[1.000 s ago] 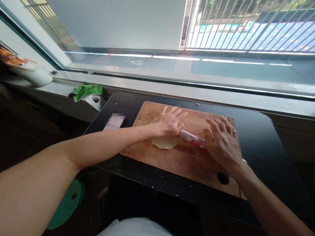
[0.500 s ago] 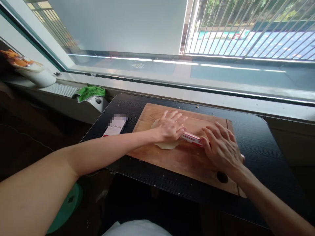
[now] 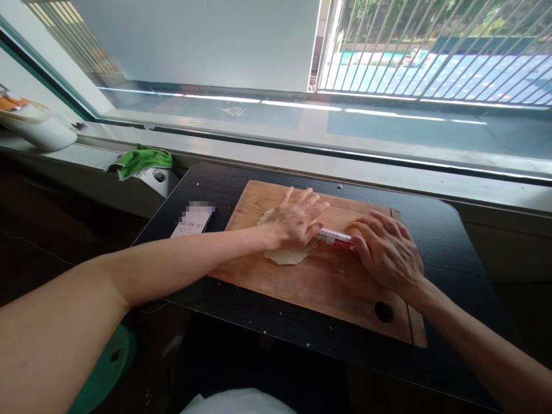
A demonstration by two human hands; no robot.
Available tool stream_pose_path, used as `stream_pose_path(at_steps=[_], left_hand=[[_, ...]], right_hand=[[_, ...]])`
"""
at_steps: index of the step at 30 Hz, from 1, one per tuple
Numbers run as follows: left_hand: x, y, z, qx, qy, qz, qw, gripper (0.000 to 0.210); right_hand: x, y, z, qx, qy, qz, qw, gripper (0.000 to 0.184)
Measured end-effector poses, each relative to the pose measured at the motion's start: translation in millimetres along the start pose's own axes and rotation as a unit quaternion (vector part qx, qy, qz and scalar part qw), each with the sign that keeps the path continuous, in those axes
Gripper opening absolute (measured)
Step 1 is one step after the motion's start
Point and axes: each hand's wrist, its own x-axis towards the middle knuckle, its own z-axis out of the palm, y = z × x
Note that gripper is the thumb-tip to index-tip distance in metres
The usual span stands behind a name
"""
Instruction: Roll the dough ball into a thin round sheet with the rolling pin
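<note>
A thin, flattened sheet of pale dough point(image 3: 288, 255) with an uneven edge lies on a wooden cutting board point(image 3: 319, 290). Across it runs a slim white-and-red printed cylinder point(image 3: 337, 239), used as a roller; only its middle shows. My left hand point(image 3: 297, 221) lies palm down over the cylinder's left part and the dough, fingers spread. Over the right end rests my right hand point(image 3: 390, 247), fingers stretched out and thumb alongside the cylinder. Both hands hide the cylinder's ends.
The board sits on a black table point(image 3: 448, 259) dotted with crumbs. Left of it lies a phone point(image 3: 192, 223) showing a timer. A green cloth point(image 3: 144, 161) and a white container point(image 3: 41, 129) are on the window ledge. A green stool-like object point(image 3: 110, 365) stands below left.
The cylinder has turned, showing a different printed side, while both hands stay on it. The view has shifted slightly, and the phone's timer has advanced.
</note>
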Motion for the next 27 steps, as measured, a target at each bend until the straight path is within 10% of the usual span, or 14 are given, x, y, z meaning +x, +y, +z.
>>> stream_pose_path(at_steps=[6,13,20,27], left_hand=[[43,-15,-6.5,-0.013,-0.047,-0.113,0.992,0.058],[10,-2,-1.7,-0.014,-0.045,-0.046,0.998,0.057],[61,-27,-7.2,-0.029,-0.052,-0.156,0.986,0.060],[19,-7,-1.0,-0.005,-0.015,-0.030,0.999,0.054]], right_hand=[[55,29,10,0.013,-0.014,0.139,0.990,0.052],[11,34,5,0.011,-0.056,0.091,0.994,0.050],[54,54,7,0.016,-0.051,0.214,0.975,0.056],[14,41,0,-0.020,-0.088,0.118,0.989,0.052]])
